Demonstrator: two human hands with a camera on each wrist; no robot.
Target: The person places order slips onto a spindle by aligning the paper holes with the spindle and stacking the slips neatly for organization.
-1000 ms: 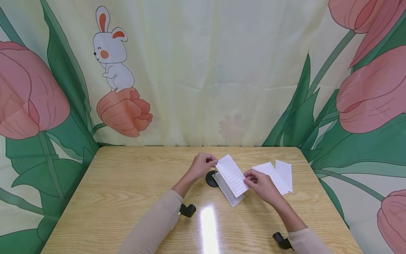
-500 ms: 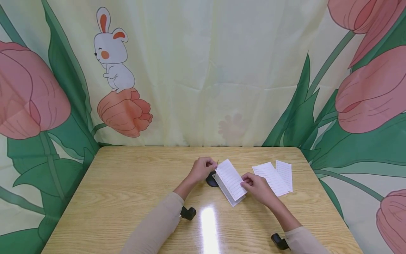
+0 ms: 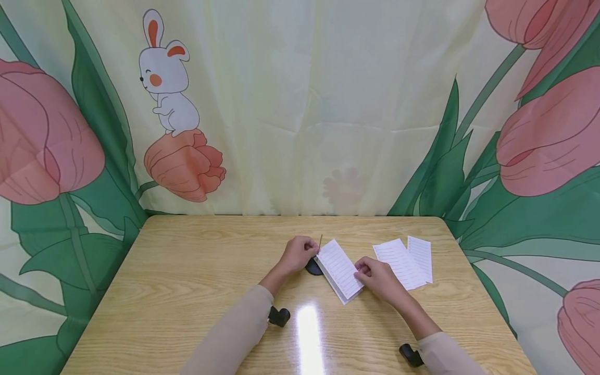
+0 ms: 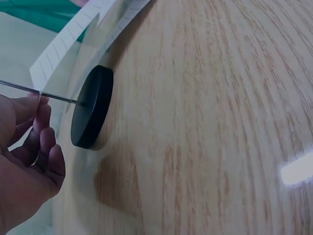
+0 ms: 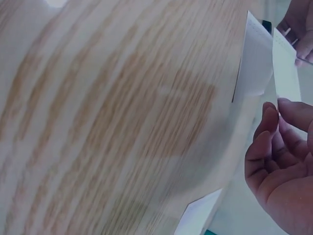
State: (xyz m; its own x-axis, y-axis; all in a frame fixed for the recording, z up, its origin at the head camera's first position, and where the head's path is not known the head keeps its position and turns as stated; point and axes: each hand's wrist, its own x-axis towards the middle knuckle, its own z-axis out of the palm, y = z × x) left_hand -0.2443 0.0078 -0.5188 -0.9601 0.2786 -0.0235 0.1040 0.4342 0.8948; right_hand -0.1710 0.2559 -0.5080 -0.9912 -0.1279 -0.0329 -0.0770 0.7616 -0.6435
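A receipt spike with a round black base (image 4: 93, 107) and a thin metal rod (image 4: 61, 97) stands on the table. The rod passes through the corner of a lined paper slip (image 3: 339, 266), as the left wrist view shows. At that corner, my left hand (image 3: 298, 254) pinches the slip beside the rod. My right hand (image 3: 378, 279) pinches the slip's right edge between thumb and fingers. Below it, a second slip (image 5: 253, 58) lies lower against the base, apart from the held one. Fingers hide part of the base in the head view.
Two more lined slips, one larger (image 3: 398, 260) and one narrower (image 3: 423, 255), lie overlapping on the wooden table (image 3: 211, 271) at the right. A printed curtain (image 3: 281, 104) hangs behind the table's back edge. Black wrist devices (image 3: 279, 316) sit under both sleeves.
Both hands have lowered the held slip along the rod, closer to the slip beneath. More of the rod's tip now shows above the paper. The loose slips at the right stay put.
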